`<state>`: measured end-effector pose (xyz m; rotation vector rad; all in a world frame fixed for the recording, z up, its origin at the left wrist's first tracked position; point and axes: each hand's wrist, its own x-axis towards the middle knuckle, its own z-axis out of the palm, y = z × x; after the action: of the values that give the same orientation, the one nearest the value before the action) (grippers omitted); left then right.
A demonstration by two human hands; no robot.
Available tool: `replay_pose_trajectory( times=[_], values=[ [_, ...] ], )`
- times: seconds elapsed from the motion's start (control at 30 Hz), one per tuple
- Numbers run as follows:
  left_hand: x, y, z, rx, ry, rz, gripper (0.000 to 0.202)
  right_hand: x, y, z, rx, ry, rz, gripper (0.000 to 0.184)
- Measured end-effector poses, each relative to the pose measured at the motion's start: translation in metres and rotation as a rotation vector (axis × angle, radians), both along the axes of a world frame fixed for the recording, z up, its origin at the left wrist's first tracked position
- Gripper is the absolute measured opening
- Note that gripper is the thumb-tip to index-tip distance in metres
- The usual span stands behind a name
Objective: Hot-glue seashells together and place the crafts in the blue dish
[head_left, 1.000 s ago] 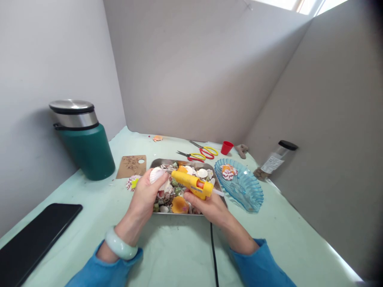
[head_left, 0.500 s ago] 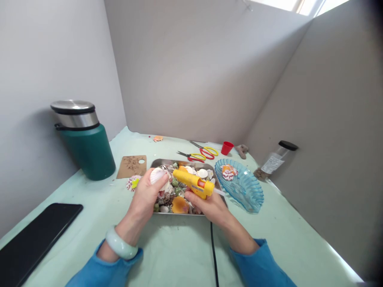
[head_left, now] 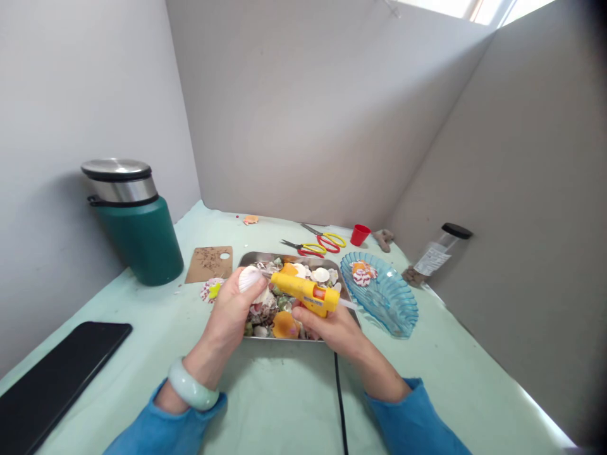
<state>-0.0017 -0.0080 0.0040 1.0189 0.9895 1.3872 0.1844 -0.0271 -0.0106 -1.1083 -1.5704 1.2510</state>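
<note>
My left hand (head_left: 231,309) is closed on a white scallop shell (head_left: 249,278), the thumb pressed on its face. In my right hand (head_left: 332,323) is a yellow glue gun (head_left: 303,292), with a clear glue stick (head_left: 348,304) poking out of its back end. The nozzle points left and is at the shell's right edge; whether it touches I cannot tell. Both hands are over a metal tray (head_left: 284,339) filled with assorted shells, among them an orange shell (head_left: 285,325). A black cord (head_left: 339,404) runs down from below my right hand.
Left are a green flask (head_left: 137,237), a black phone (head_left: 61,373), a brown board (head_left: 208,264) and a shell flower (head_left: 212,290). Behind the tray lie scissors (head_left: 310,248) and a red cup (head_left: 360,235). A blue dish (head_left: 391,297) and a jar (head_left: 439,253) stand right.
The glue gun has shifted slightly left, bringing its nozzle to the shell's edge. My left hand still holds the shell in nearly the same place.
</note>
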Motion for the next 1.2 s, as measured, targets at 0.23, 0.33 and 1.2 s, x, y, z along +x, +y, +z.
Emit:
replay_pose_trajectory(
  times=[0.23,0.33,1.2],
  values=[
    [0.0,0.0,0.0,-0.004,-0.033,0.005,0.033,-0.002,0.0,0.003,-0.051,0.082,-0.083,0.029],
    [0.0,0.0,0.001,-0.005,-0.027,-0.011,0.033,-0.002,-0.001,0.005,-0.06,0.071,-0.056,0.029],
    [-0.002,-0.003,0.01,-0.064,-0.22,-0.247,0.021,0.007,-0.002,0.007,-0.12,0.206,0.102,0.031]
  ],
)
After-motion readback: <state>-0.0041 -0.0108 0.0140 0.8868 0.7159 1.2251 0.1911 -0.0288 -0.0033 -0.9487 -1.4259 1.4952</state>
